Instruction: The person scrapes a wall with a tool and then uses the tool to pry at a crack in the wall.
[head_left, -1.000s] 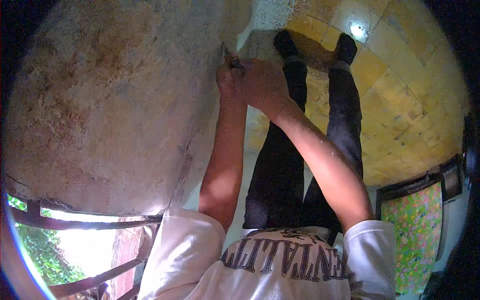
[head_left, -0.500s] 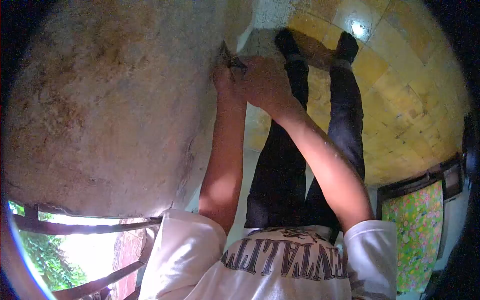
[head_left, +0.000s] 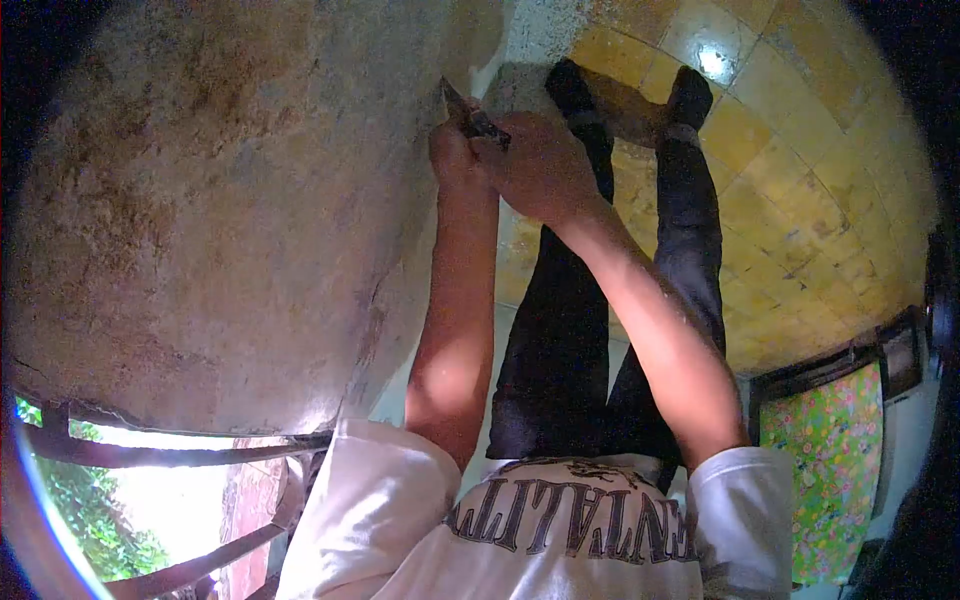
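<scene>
My left hand (head_left: 454, 152) and my right hand (head_left: 540, 165) are held together at arm's length, close to the rough brown wall surface (head_left: 230, 220). Both hands are closed around a small tool with a narrow pointed blade and a dark handle (head_left: 483, 127). Its tip points up and left in the view, right at the edge of the wall surface. The right fingers lie over the handle end, while the left fist is curled beside the base of the blade. Much of the grip is hidden behind the hands.
Below are my legs in dark trousers (head_left: 550, 370) and my feet on yellow floor tiles (head_left: 790, 200). At lower left, bars (head_left: 160, 455) cross a bright opening with foliage. A green floral curtain (head_left: 825, 470) hangs at lower right.
Both hands and the tool have shifted slightly right and down in view. The blade now shows more clearly, and the grip looks the same.
</scene>
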